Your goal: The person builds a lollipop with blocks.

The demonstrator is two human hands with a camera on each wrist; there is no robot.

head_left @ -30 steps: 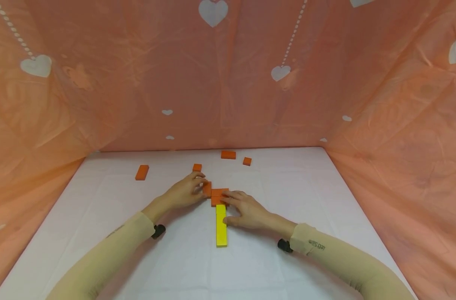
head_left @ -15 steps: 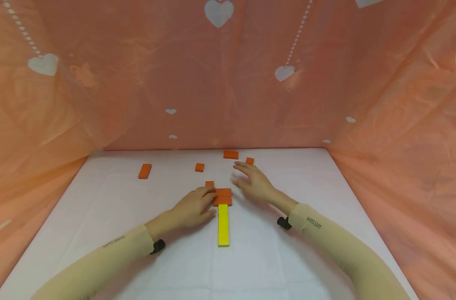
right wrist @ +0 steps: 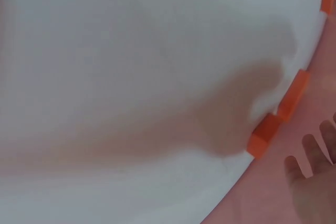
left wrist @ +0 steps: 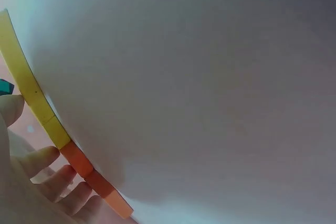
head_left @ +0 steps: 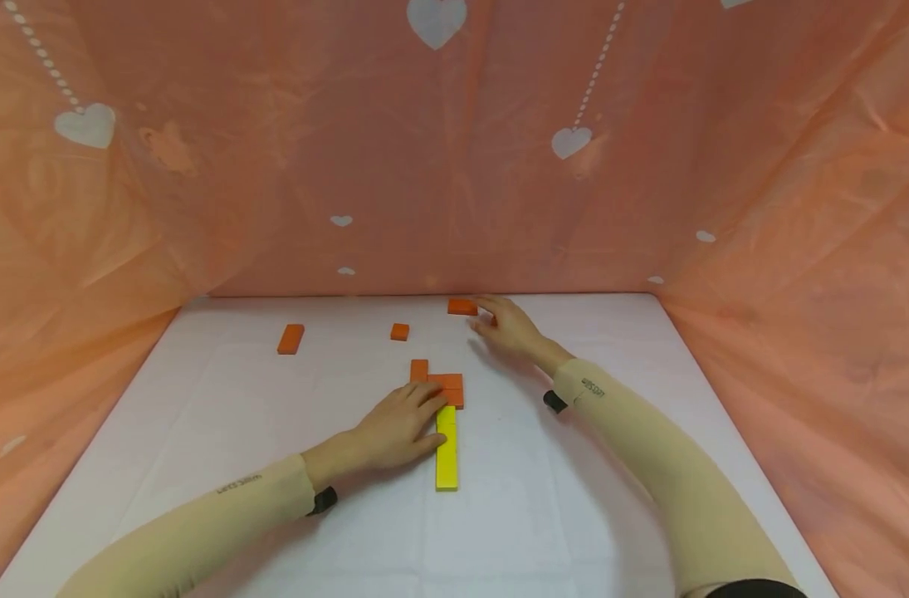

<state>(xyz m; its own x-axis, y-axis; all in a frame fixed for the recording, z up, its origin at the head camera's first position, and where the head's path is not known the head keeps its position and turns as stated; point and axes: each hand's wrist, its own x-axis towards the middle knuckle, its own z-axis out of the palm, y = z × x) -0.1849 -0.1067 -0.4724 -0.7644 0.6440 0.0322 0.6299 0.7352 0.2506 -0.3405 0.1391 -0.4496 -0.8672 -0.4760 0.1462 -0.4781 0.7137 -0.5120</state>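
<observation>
In the head view my left hand (head_left: 402,425) rests on a T-like layout of flat blocks, fingers extended over its left side. The layout has a yellow strip (head_left: 447,465), two orange blocks (head_left: 452,390) crossing its top, and an upright orange block (head_left: 419,370) at their left end. The left wrist view shows fingertips (left wrist: 47,157) along the yellow and orange pieces. My right hand (head_left: 510,330) is at the back, fingers spread, index fingertip right by an orange oblong block (head_left: 461,307). A small orange block (right wrist: 264,136) lies beneath that hand, mostly hidden in the head view.
On the white table (head_left: 574,515) lie another orange oblong block (head_left: 290,339) at the back left and a small orange block (head_left: 399,332) behind the layout. A pink cloth with white hearts (head_left: 379,166) hangs behind the table and along both sides.
My right hand has left the layout and moved to the back blocks. My left hand has slid from the left orange block toward the nearer part of the layout, by the yellow strip.
</observation>
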